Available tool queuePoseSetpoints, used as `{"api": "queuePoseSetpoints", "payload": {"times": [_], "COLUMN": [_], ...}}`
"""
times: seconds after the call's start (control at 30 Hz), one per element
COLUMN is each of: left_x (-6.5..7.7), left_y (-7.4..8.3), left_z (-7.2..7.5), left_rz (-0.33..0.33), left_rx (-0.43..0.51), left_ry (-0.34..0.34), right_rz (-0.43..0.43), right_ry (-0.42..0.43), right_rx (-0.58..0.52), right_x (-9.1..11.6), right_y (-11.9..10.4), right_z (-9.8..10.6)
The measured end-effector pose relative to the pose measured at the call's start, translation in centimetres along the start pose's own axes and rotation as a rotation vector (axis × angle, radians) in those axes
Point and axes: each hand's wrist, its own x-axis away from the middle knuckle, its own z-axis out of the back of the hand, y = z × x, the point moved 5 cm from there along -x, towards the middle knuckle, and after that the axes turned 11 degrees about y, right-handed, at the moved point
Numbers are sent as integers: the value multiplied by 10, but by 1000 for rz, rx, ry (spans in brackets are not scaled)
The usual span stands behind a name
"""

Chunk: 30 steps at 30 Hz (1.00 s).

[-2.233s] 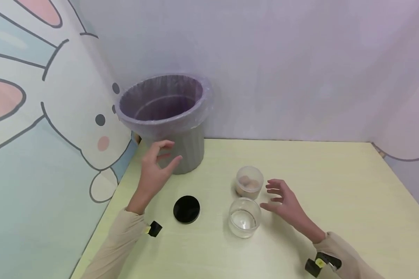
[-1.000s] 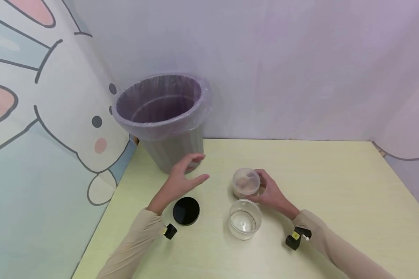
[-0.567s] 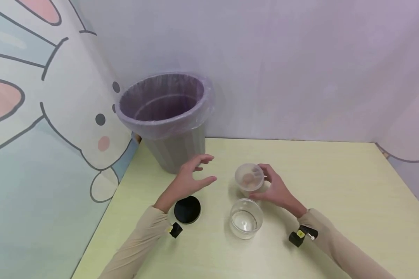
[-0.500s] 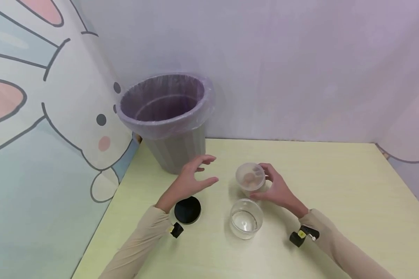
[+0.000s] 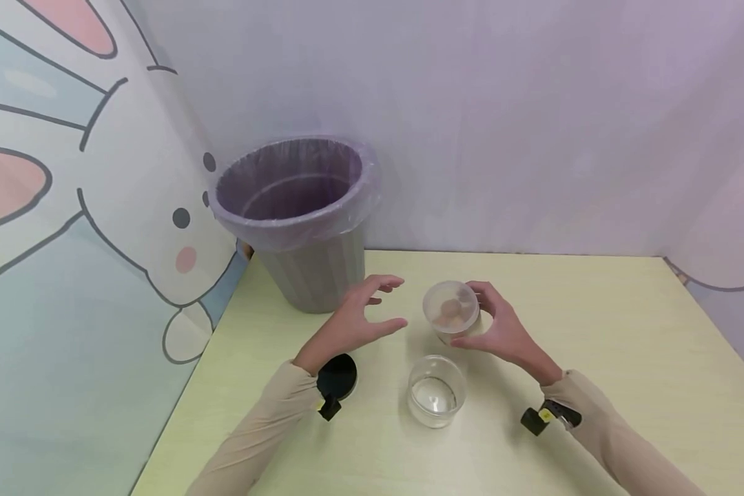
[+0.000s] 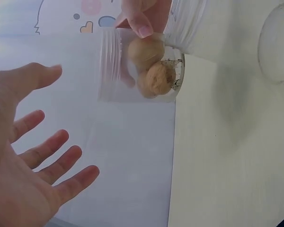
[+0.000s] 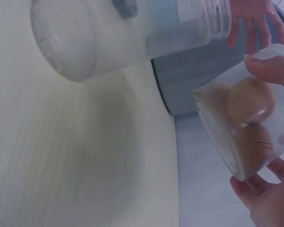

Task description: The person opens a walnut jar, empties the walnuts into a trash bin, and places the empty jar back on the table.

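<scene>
My right hand (image 5: 501, 331) grips a clear plastic jar (image 5: 450, 308) from its right side, thumb in front and fingers behind. The jar is off the table and tilted. Several round brown nuts (image 6: 154, 75), walnut-like, lie inside it. Whether its top is covered, I cannot tell. To the left of the jar, my left hand (image 5: 355, 320) hovers with fingers spread and thumb apart, touching nothing. A second clear jar (image 5: 435, 394) with no nuts visible in it stands on the table nearer to me. A black round lid (image 5: 341, 375) lies partly behind my left wrist.
A grey bin (image 5: 322, 265) with a translucent liner stands at the table's back left. The pale yellow table (image 5: 595, 331) meets a curtain-like backdrop (image 5: 502, 138) behind. A wall with a cartoon rabbit (image 5: 142, 186) borders the left side.
My right hand has reached the nut jar, gripped it, then raised it off the table and moved slightly right. My left hand has come rightward toward it.
</scene>
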Motion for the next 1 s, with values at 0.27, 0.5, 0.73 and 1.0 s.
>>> {"api": "queuePoseSetpoints", "payload": {"times": [0.27,0.5,0.73,1.0], "left_x": [-3,-7,-9,-9], "left_y": [7,13,19,25], "left_z": [-10,-12,-13,-12], "left_rz": [-17,-31,-83,-124], "left_rx": [0,15,24,5], "left_ry": [-25,-29,-51,-72], "right_rz": [102,232,330,347], "right_ry": [4,-3,-16,-26], "right_rx": [46,83,93,156], "right_x": [-1,-6,-10,-16], "right_y": [-23,-45,-53,-31], "right_z": [-3,-6,-13,-22]}}
